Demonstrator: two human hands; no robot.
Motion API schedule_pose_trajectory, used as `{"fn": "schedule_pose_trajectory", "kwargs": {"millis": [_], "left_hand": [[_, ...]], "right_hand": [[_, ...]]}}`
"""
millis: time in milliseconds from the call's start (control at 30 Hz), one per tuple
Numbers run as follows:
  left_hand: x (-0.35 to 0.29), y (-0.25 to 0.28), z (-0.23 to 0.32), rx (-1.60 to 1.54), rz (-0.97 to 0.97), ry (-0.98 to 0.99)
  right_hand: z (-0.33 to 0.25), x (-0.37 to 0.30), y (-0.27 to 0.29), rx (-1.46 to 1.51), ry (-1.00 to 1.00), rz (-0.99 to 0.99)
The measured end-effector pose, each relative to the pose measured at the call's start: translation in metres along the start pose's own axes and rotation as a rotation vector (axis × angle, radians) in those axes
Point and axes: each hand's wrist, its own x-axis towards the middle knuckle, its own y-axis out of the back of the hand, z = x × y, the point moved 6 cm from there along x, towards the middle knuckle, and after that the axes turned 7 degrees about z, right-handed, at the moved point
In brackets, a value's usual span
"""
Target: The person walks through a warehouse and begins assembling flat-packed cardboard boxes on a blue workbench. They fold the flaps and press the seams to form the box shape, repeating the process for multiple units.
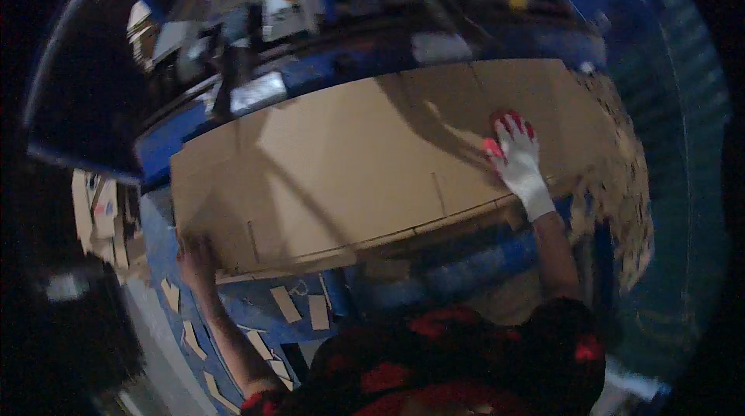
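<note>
A long, flat cardboard sheet [349,168] with slots cut along its edges lies in front of me, slanting up to the right. At its near left corner, my bare left hand [199,259] grips the edge, its fingers dark and partly blurred. My right hand [518,154] wears a white glove with red fingertips. It lies flat on the right part of the sheet, fingers stretched out, holding nothing. Shadows fall across the cardboard from my arm and other things.
Blue machinery [310,71] with metal parts runs along the far side. Cardboard offcuts [285,304] are scattered below the sheet on the left. More cardboard pieces [101,210] stand at the far left. On the right, layered cardboard edges [621,191] are stacked, blurred.
</note>
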Motion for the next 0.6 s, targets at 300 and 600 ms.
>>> {"fn": "schedule_pose_trajectory", "kwargs": {"millis": [300, 600], "left_hand": [[-0.041, 0.005, -0.037, -0.655, -0.2, 0.39], [-0.033, 0.025, -0.044, -0.477, -0.242, 0.355]], "right_hand": [[0.048, -0.159, 0.058, -0.065, -0.473, 0.3], [0.09, -0.228, 0.013, 1.522, -1.046, 0.773]]}}
